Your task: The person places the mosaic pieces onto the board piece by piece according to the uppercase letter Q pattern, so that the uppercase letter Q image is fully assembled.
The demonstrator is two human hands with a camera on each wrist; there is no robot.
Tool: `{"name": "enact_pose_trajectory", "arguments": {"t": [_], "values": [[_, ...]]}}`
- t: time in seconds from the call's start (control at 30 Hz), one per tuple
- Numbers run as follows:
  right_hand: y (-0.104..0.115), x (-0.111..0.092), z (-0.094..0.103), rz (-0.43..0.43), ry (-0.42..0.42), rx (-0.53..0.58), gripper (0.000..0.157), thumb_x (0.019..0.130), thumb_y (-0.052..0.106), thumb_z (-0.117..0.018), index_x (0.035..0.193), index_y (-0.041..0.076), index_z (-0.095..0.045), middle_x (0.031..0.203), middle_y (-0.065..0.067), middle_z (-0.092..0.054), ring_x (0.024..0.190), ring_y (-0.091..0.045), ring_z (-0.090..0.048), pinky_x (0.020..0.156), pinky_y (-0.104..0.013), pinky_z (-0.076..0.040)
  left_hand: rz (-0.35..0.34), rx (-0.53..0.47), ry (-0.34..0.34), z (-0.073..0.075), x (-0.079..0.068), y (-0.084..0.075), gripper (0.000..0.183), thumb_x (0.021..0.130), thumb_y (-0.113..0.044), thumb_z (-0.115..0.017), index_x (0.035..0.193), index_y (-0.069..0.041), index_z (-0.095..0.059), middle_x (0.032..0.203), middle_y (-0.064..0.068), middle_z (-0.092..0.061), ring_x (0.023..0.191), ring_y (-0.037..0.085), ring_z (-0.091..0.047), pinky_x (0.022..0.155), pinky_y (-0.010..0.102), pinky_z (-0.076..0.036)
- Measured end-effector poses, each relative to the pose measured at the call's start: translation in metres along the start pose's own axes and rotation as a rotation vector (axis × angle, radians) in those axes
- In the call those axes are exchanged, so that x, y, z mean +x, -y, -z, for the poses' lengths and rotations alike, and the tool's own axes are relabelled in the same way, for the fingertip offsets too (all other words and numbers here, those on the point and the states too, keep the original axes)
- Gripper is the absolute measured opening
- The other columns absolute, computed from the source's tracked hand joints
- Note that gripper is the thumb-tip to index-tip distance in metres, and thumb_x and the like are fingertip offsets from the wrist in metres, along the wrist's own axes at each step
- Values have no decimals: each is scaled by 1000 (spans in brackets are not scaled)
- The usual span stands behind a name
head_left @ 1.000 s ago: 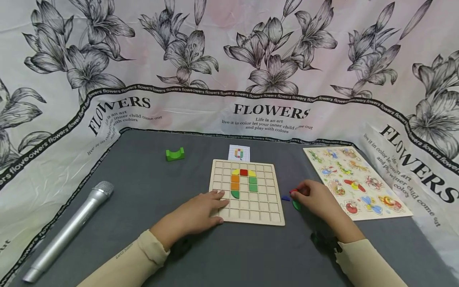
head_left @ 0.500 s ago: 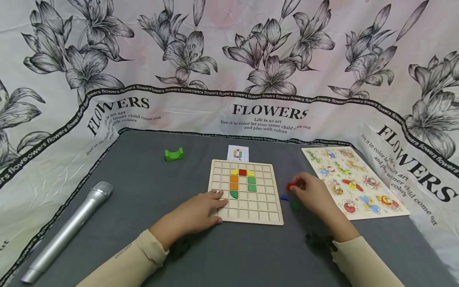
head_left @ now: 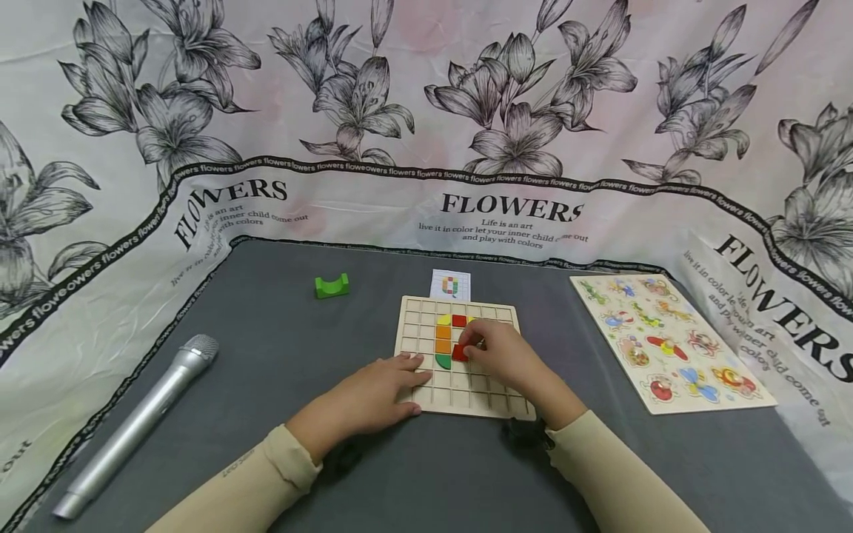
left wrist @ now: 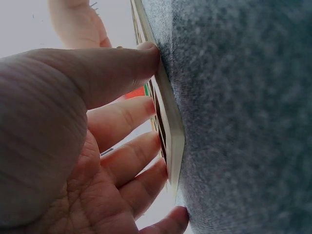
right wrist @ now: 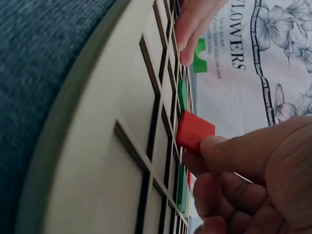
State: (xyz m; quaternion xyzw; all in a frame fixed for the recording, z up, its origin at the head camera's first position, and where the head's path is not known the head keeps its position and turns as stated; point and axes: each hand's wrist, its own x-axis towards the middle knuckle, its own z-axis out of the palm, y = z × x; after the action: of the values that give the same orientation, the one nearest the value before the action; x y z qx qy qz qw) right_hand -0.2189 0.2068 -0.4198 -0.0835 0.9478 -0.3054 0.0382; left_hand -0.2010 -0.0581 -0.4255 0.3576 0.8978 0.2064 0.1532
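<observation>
My right hand [head_left: 503, 355] pinches a red square block [right wrist: 194, 131] between thumb and fingers. The block is tilted at the surface of the wooden grid board [head_left: 460, 400], just right of a green quarter-round piece [head_left: 443, 361]. Left of the hand, orange blocks [head_left: 443, 339] form a column, with a yellow corner piece and another red block [head_left: 459, 320] above. The hand hides the board's right-hand pieces in the head view; green ones show in the right wrist view. My left hand [head_left: 376, 392] rests on the board's left edge, fingers spread, thumb at the rim [left wrist: 170, 126].
A small pattern card [head_left: 451, 285] lies behind the board. Further left stand a green arch-shaped block [head_left: 332, 286] and a silver microphone [head_left: 140, 422]. On the right lies a picture puzzle board [head_left: 673, 340] of insects and animals. A flower-printed cloth [head_left: 506, 215] borders the grey tabletop.
My right hand has carried the red block leftward from the table right of the board to the grid. The left hand stays on the board's edge. The head view shifts slightly.
</observation>
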Motion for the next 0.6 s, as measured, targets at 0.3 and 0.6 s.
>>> {"name": "enact_pose_trajectory", "arguments": {"t": [0.3, 0.6], "values": [[2, -6, -2, 13, 31, -2, 4, 104, 10, -74, 105, 13, -77, 102, 0, -76, 84, -16, -64, 82, -37, -56, 15, 22, 12, 0, 2, -2, 58, 103, -27, -77, 158, -15, -61, 173, 8, -46, 165, 28, -36, 132, 60, -33], [3, -6, -5, 74, 55, -48, 9, 101, 6, -76, 101, 14, -80, 101, 0, -75, 93, -17, -64, 89, -42, -59, -17, 11, -6, 1, 0, -2, 57, 102, -23, -78, 155, -11, -62, 171, 13, -48, 163, 32, -39, 129, 64, -36]]}}
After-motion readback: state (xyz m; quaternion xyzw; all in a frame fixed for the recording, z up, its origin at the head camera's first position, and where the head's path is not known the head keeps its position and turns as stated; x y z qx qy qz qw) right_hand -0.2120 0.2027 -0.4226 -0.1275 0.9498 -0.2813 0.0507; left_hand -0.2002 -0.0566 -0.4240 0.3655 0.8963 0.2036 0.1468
